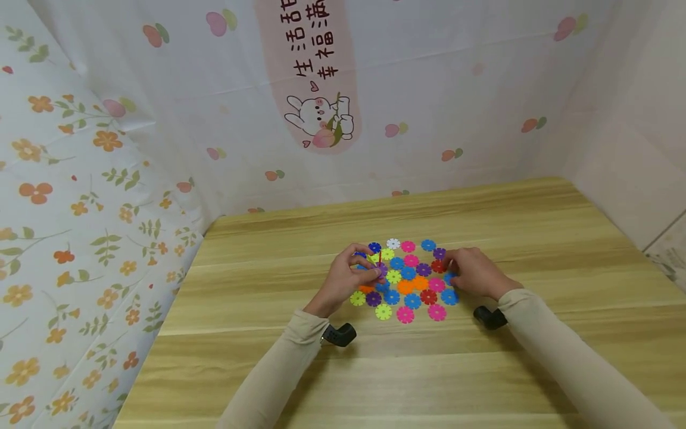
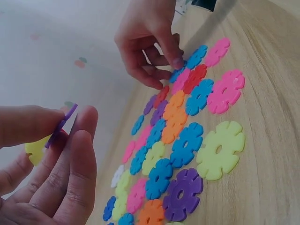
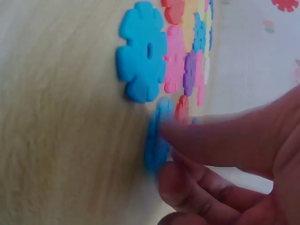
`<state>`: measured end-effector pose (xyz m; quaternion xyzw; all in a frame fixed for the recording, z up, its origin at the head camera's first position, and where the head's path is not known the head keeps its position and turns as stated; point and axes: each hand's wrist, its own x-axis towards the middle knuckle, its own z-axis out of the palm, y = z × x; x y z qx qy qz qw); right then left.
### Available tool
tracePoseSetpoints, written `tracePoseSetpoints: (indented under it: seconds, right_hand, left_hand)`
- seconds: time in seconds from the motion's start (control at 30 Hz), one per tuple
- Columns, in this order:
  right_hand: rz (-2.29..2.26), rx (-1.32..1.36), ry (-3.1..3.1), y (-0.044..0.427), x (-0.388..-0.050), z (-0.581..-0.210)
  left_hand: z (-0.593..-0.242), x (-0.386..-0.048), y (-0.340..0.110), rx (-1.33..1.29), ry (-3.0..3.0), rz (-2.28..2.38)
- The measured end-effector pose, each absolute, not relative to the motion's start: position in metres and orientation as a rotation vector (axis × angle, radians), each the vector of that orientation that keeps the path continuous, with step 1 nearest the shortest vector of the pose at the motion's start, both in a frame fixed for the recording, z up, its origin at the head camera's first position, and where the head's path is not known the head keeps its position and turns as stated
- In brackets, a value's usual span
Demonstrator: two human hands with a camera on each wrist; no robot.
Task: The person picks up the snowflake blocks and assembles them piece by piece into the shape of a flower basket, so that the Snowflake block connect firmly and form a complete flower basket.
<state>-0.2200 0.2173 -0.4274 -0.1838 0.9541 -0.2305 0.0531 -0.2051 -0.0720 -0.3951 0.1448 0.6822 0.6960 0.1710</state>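
Note:
My left hand is raised over the left side of a spread of flower-shaped plastic discs. Its thumb and fingers pinch a purple notched disc, seen nearly edge-on in the left wrist view. A yellow disc shows behind the thumb, partly covered by the fingers, and a thin red piece stands up beside the purple one. At the right edge of the spread, my right hand has its thumb and fingers at a blue disc, pinching its edge; motion blurs it and the fingers cover part.
Loose discs in several colours lie flat and close together between the hands, among them a lime disc, a pink disc and a white disc. Beneath is a wood-grain table. A printed cloth hangs behind it.

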Motion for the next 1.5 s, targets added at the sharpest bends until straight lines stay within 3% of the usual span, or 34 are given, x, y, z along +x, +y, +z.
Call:
tracePoseSetpoints:
  seconds: [0.63, 1.3, 1.5]
  right_hand:
    - [-0.614, -0.560, 2.900, 0.227, -0.223, -0.427]
    - [-1.154, -0.823, 2.707, 0.207, -0.222, -0.424]
    - [-1.307, -0.773, 2.726, 0.189, -0.218, -0.418]
  left_hand:
    - [-0.402, -0.207, -0.073, 0.403, 1.946, 1.961]
    - [-0.422, -0.216, -0.066, 0.406, 1.955, 2.012]
    - [-0.421, -0.217, -0.062, 0.404, 1.926, 2.020]
